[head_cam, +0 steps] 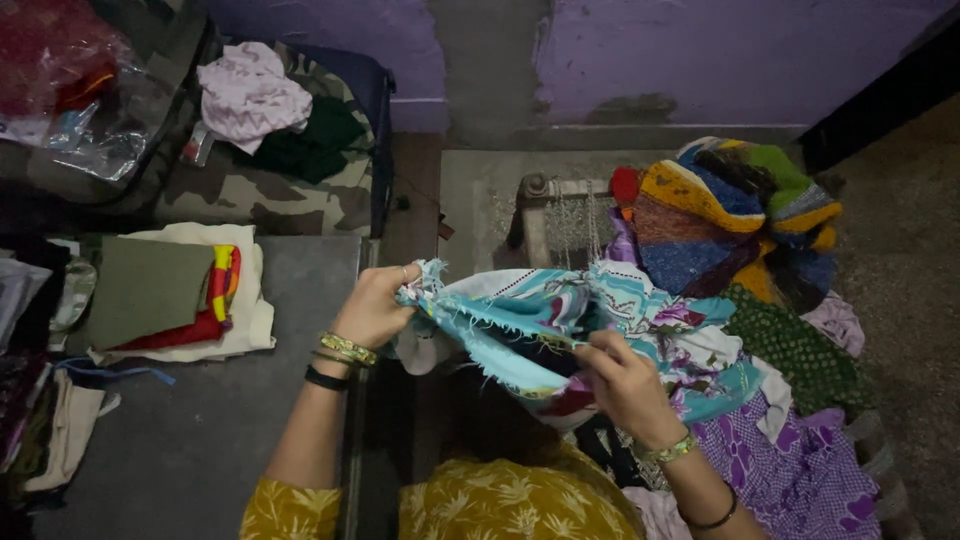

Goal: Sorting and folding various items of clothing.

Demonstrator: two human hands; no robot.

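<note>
A turquoise printed cloth (520, 315) with frayed edges and white and purple patches is stretched between both hands in the middle of the head view. My left hand (375, 308) pinches its left corner, with bangles and a dark band on that wrist. Lower and to the right, my right hand (625, 380) grips the cloth's lower edge, a beaded bracelet on the wrist. The cloth trails onto a heap of clothes (790, 440) at the right, including a purple patterned piece.
A multicoloured patchwork bundle (735, 210) sits on the heap's far side. A grey surface (200, 440) at left carries a stack of folded cloths (170, 295). Camouflage bags (260, 190) with a pink garment lie behind. A purple wall (700, 50) runs behind.
</note>
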